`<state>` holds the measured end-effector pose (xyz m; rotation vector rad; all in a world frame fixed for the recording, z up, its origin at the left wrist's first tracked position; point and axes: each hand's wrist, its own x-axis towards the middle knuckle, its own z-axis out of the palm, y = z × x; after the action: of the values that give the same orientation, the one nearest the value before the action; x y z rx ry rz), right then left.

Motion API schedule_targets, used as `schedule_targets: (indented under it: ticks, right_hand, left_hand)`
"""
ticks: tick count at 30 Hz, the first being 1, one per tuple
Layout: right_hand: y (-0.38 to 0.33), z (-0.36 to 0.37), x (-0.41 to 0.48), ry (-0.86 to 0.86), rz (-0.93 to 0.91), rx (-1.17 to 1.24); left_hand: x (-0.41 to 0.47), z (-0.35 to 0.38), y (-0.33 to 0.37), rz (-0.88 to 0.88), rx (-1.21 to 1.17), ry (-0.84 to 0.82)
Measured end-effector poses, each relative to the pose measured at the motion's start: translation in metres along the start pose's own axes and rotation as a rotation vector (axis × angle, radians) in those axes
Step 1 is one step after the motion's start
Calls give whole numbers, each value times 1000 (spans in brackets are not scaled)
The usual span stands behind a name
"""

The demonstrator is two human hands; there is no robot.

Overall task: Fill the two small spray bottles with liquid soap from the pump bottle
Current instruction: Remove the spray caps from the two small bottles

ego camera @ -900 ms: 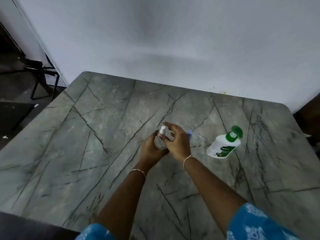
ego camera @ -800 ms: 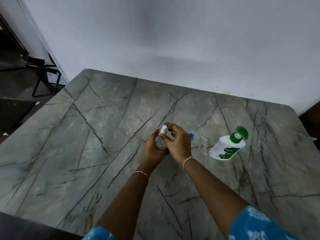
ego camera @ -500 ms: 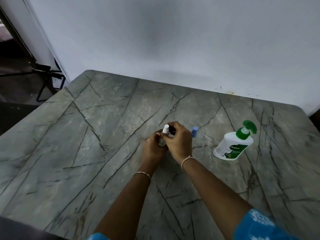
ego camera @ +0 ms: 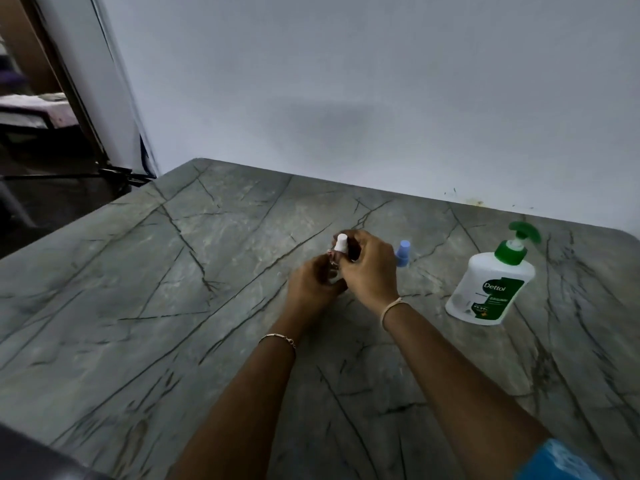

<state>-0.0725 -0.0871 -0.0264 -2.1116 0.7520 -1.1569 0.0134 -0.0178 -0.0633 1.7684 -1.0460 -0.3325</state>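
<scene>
A small clear spray bottle with a white spray top (ego camera: 341, 243) stands upright at the table's middle, held between both hands. My left hand (ego camera: 313, 284) wraps its body, mostly hiding it. My right hand (ego camera: 369, 268) pinches the neck just under the white top. A second small spray bottle with a blue cap (ego camera: 402, 252) stands just right of my right hand, its body partly hidden. The white pump bottle with a green pump head (ego camera: 491, 285) stands upright further right, untouched.
The grey marble-patterned table (ego camera: 173, 289) meets a white wall (ego camera: 346, 81) at the back. Beyond the table's left edge lie a dark floor and a black metal stand (ego camera: 117, 174). My blue sleeve (ego camera: 561, 462) shows at the bottom right.
The camera tilted up and left, so everything sits lower and further right in view. My hands stay on the white-topped bottle; the fingers of my right hand have shifted around its neck.
</scene>
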Motion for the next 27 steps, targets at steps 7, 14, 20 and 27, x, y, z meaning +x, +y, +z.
schedule_targets:
  ticks: [7,14,20,27]
  right_hand:
    - [7,-11,-2,-146,-100,-20]
    - [1,-15,-20,-8,-158,-48]
    - [-18,-20,-27,0,-81,4]
    - [-17,-28,-42,-87,-22,49]
  left_hand:
    - [0,-3,-1,89,45,2]
    - [-14,-6,6,149,131,51]
    - [-32,-6,8,144,150,74]
    - [-42,-9,8,154,142,56]
